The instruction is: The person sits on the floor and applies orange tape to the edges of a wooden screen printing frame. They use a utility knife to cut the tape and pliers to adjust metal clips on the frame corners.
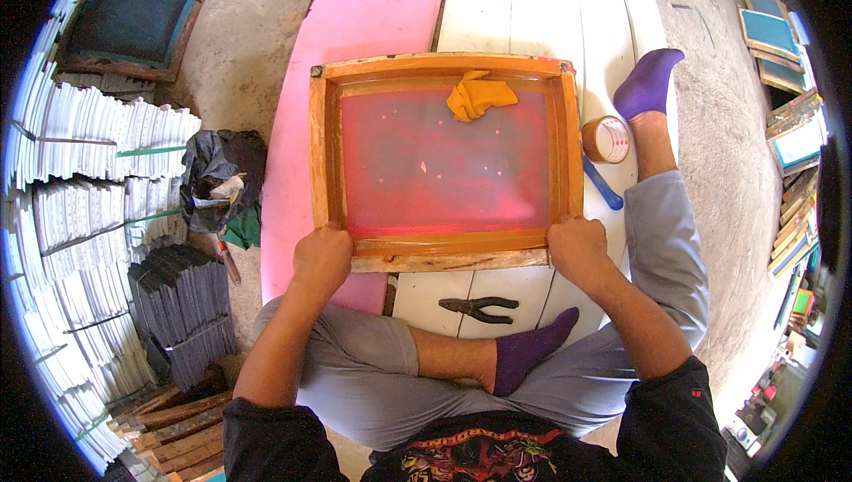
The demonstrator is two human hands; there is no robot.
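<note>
The left hand is closed over the near left corner of a wooden screen-printing frame, fingers curled down onto the lower rail. The right hand grips the near right corner of the same rail in the same way, knuckles up. Both forearms come in from the lower edge, and the frame lies flat between the hands, just beyond the person's crossed legs.

The frame is a rectangle of orange-stained wood with a red mesh stretched inside it. A crumpled yellow cloth rests on the mesh against the far rail, a little right of the middle. The frame sits partly on a pink sheet to the left and partly on white boards to the right.

Just right of the frame stands a roll of brown tape, and a blue stick-like object lies beside it along the frame's right rail; what it is cannot be told from this view. Black pliers lie on the white boards near the person's purple-socked foot. The other foot stretches out past the tape.

To the far left, stacks of white sheets and a pile of dark ones stand on the concrete floor, with a dark crumpled bag near them. Another framed screen with a dark mesh lies at the upper left, and more small frames lean along the right edge.
</note>
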